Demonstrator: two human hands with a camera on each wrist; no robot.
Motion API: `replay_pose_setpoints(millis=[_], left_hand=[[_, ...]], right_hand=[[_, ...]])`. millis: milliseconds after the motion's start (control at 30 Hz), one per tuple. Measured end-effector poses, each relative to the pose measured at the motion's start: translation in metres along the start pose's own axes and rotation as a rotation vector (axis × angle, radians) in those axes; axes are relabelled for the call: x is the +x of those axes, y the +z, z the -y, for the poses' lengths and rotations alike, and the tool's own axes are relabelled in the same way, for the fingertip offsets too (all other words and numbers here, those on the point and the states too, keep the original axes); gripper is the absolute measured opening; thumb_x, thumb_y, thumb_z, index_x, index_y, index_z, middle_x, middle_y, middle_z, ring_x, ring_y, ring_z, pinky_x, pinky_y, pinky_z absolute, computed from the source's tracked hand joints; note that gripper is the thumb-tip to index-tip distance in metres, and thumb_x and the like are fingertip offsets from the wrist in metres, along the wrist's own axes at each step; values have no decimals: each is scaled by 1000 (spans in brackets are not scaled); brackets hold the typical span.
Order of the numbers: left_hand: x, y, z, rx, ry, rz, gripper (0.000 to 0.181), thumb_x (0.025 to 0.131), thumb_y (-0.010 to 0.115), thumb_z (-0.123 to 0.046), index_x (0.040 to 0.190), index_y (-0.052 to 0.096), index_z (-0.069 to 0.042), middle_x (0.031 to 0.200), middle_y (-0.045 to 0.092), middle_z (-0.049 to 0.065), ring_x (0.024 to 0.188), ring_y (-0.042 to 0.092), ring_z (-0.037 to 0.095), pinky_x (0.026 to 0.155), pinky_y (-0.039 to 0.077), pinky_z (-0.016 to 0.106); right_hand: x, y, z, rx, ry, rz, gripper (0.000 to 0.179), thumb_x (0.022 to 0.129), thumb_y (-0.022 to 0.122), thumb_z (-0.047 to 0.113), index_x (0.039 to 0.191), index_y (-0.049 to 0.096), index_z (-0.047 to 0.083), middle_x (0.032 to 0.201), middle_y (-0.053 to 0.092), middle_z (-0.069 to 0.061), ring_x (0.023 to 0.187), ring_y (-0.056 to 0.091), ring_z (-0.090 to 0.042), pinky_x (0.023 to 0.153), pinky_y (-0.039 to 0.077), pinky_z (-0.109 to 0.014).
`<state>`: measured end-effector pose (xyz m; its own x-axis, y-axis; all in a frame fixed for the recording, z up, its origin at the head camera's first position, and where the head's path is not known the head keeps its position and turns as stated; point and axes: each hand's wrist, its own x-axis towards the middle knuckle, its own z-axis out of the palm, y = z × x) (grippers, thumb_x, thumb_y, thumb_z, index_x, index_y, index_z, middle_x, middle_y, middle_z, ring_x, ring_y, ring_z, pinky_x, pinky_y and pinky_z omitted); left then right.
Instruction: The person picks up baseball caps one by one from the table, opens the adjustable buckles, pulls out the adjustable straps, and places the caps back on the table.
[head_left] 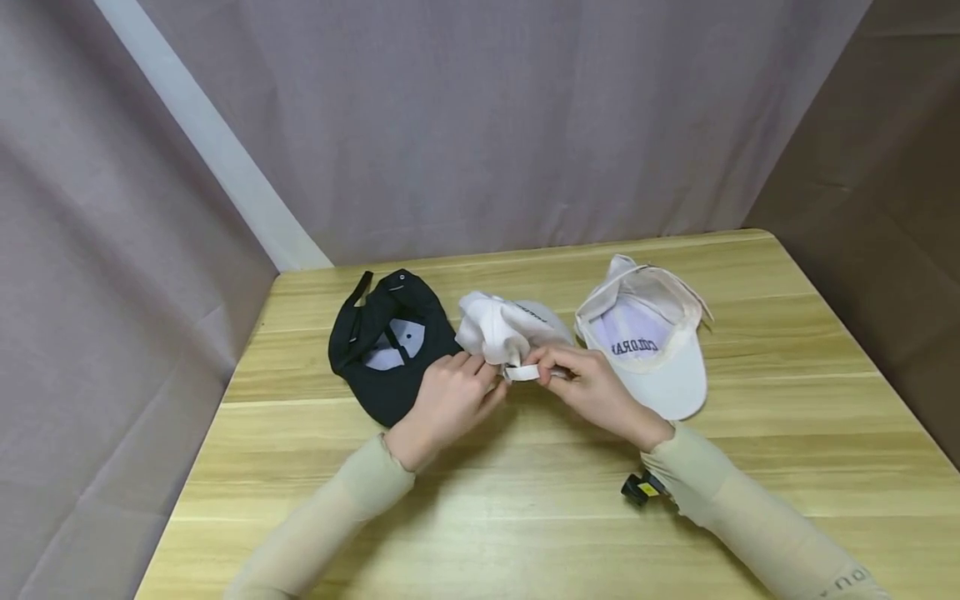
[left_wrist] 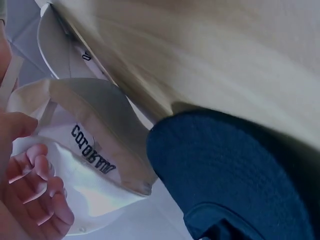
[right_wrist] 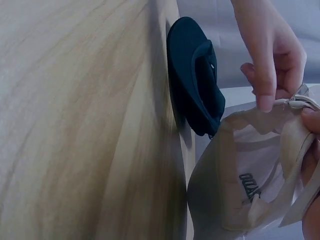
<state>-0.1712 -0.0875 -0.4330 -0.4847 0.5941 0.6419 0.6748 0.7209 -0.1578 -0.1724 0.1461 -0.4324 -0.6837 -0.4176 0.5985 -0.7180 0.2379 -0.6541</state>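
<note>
A white baseball cap (head_left: 491, 325) is held up between both hands over the middle of the table, its open underside towards the person. My left hand (head_left: 453, 392) pinches its rear edge beside a small metal buckle (right_wrist: 301, 91). With thumb and fingers my right hand (head_left: 592, 387) grips the white back strap (head_left: 522, 372). Inside the cap, dark stitched letters (left_wrist: 92, 152) show in reverse. To the left lies a black cap (head_left: 378, 396), underside up, close by the left hand. A second white cap (head_left: 678, 383) lies underside up beyond the right hand.
The wooden table (head_left: 495, 517) has its back edge against a grey-mauve curtain (head_left: 480, 125). A darker brown cloth (head_left: 870, 192) hangs on the right. A small black device (head_left: 637, 490) sits at the right wrist, below the sleeve.
</note>
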Motion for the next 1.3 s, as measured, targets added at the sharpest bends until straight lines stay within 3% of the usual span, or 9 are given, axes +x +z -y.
replay_pose_setpoints(millis=[333,633,767,900,1000,1067,1133,1200,1300], left_hand=[[6,-2,3,7,53,-61,17,88,59,-17,73,56,-13,63,52,-4,52,48,12,47,37,25],[18,-7,0,-79,3,-68,21,87,58,-13,68,50,-15,59,41,-7,48,39,8,45,32,24],[24,-10,-1,-97,-23,-40,21,89,57,-14,69,51,-15,59,42,-7,48,40,8,44,32,24],[29,-12,0,-96,-43,-32,22,91,55,-15,69,51,-15,59,44,-6,47,42,10,43,33,26],[32,-12,2,-96,-57,-35,22,91,54,-16,69,51,-14,59,44,-6,47,42,10,42,32,26],[33,-13,3,-95,-72,-35,23,92,53,-16,69,50,-14,59,44,-5,47,43,10,42,33,27],[34,-13,3,-93,-86,-38,24,92,53,-17,69,50,-14,59,45,-5,47,44,11,42,34,28],[34,-14,4,-93,-97,-46,24,93,53,-17,69,51,-13,59,46,-5,48,46,12,42,35,29],[35,-14,3,-97,-109,-59,24,93,54,-17,69,51,-13,59,47,-4,48,48,14,42,37,30]], right_hand=[[3,-3,0,-27,-62,-21,36,79,72,-19,81,59,15,103,71,-6,93,64,-20,78,48,-17],[-7,-10,2,-178,-118,27,21,85,74,-3,88,63,14,113,64,-5,101,60,-20,78,45,-19],[-10,-13,6,-205,-114,47,15,87,77,8,94,65,15,120,62,-6,109,59,-23,88,43,-23],[-13,-12,6,-280,-167,-66,17,94,73,30,93,67,14,122,61,-11,117,54,-32,102,36,-34],[-15,-10,7,-344,-261,-201,31,98,65,41,87,67,12,111,63,-12,109,53,-36,100,34,-40],[-16,-8,8,-337,-326,-220,29,99,65,36,84,67,11,98,65,-7,95,56,-30,93,38,-35],[-18,-5,8,-301,-363,-164,24,100,64,29,85,67,10,89,65,-1,83,58,-21,82,45,-28],[-22,-1,8,-267,-340,-59,19,101,63,23,91,70,8,89,68,2,82,63,-16,78,50,-28],[-28,6,5,-271,-162,77,21,103,57,21,113,70,6,109,71,-1,101,66,-20,90,51,-38]])
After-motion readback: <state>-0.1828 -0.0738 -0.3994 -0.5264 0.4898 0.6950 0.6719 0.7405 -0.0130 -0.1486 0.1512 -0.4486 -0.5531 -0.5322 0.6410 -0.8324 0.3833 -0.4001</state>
